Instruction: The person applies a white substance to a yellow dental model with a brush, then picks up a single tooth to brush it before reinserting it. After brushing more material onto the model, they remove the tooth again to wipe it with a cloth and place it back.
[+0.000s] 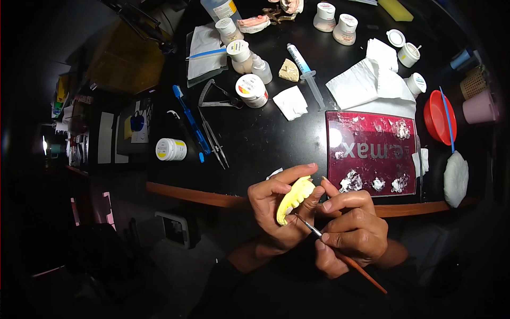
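A yellow dental cast (296, 198) with a row of teeth is gripped by my left hand (270, 204), its fingers and thumb closed around the sides. My right hand (357, 229) pinches a thin brush (366, 274) with a reddish-brown handle and a metal ferrule. The dark brush tip points at the lower end of the cast, near a whitish tooth; whether it touches cannot be made out. Both hands are just off the table's front edge. Beside them lies a dark red mixing plate (372, 167) with dabs of white paste.
Left on the black table are tweezers (213, 139), a blue toothbrush (192, 119), a caliper (215, 95) and jars (252, 90). A syringe (307, 76) and white tissues (366, 85) lie farther back. At right stand a red bowl (436, 118) and a white pad (456, 179).
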`<state>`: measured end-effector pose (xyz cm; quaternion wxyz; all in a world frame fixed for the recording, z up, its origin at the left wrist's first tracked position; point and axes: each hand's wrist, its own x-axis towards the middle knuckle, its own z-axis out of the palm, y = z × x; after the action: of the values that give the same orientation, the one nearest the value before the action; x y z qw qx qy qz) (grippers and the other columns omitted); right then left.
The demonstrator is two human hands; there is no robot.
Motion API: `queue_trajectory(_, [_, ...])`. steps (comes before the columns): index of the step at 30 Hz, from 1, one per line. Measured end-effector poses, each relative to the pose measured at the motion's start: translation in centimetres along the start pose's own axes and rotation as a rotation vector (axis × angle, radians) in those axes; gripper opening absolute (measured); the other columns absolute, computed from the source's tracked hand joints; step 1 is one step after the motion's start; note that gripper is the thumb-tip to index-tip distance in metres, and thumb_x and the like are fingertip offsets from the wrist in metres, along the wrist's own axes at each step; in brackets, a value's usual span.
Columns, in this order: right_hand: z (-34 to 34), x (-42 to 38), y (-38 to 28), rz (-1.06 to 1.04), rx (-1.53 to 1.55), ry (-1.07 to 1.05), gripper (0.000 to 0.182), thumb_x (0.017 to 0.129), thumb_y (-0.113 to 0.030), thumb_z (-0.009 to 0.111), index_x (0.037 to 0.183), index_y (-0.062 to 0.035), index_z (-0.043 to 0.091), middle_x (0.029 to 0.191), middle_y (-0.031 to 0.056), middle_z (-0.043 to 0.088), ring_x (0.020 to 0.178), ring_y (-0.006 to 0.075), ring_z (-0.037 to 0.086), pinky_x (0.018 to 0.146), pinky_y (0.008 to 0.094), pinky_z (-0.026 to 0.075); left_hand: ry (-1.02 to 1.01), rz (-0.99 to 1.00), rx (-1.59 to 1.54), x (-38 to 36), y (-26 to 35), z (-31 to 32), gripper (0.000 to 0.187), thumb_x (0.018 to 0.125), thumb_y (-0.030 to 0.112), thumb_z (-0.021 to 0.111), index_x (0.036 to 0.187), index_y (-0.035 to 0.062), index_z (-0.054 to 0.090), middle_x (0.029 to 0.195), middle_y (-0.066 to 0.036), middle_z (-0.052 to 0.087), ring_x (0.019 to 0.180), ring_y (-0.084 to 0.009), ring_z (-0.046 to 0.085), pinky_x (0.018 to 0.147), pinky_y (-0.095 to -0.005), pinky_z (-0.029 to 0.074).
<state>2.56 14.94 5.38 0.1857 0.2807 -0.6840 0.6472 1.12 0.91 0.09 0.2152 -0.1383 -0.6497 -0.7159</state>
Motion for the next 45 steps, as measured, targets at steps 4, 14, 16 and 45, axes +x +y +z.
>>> queue_trajectory(4, [-0.3, 0.0, 0.0, 0.003, -0.009, -0.009, 0.014, 0.075, 0.003, 0.077, 0.086, -0.0008, 0.069, 0.080, 0.0078, 0.065, 0.100, 0.0314, 0.069, 0.103, 0.0607, 0.058, 0.010, 0.008, -0.026, -0.1, 0.0, 0.1, 0.049, 0.096, 0.002, 0.076, 0.118, 0.0052, 0.032, 0.119, -0.031, 0.068, 0.106, -0.0294, 0.074, 0.087, -0.0336, 0.064])
queue_trajectory(14, [-0.4, -0.2, 0.0, -0.012, 0.002, 0.022, 0.018, 0.075, 0.003, 0.079, 0.091, 0.0003, 0.071, 0.082, 0.0084, 0.065, 0.100, 0.0313, 0.068, 0.100, 0.0561, 0.062, -0.063, -0.006, -0.082, 0.0, 0.3, -0.5, 0.048, 0.096, -0.004, 0.073, 0.121, 0.0049, 0.032, 0.126, -0.034, 0.066, 0.107, -0.0234, 0.074, 0.089, -0.0303, 0.063])
queue_trajectory(16, [-0.4, -0.2, 0.1, -0.014, -0.003, 0.031, 0.018, 0.076, 0.002, 0.079, 0.091, -0.0005, 0.071, 0.082, 0.0082, 0.066, 0.099, 0.0310, 0.068, 0.097, 0.0532, 0.064, -0.067, -0.032, -0.113, 0.1, 0.6, -0.4, 0.048, 0.096, -0.004, 0.072, 0.121, 0.0047, 0.032, 0.126, -0.034, 0.066, 0.108, -0.0247, 0.074, 0.090, -0.0305, 0.063])
queue_trajectory(45, [-1.5, 0.5, 1.4, 0.065, -0.265, 0.082, 0.014, 0.095, -0.004, 0.070, 0.107, 0.0019, 0.073, 0.095, 0.0151, 0.074, 0.099, 0.0312, 0.068, 0.093, 0.0445, 0.054, -0.190, -0.443, -0.256, 1.8, 3.0, -0.9, 0.058, 0.098, -0.010, 0.058, 0.141, -0.0027, 0.021, 0.128, -0.027, 0.063, 0.115, -0.0245, 0.069, 0.094, -0.0335, 0.062])
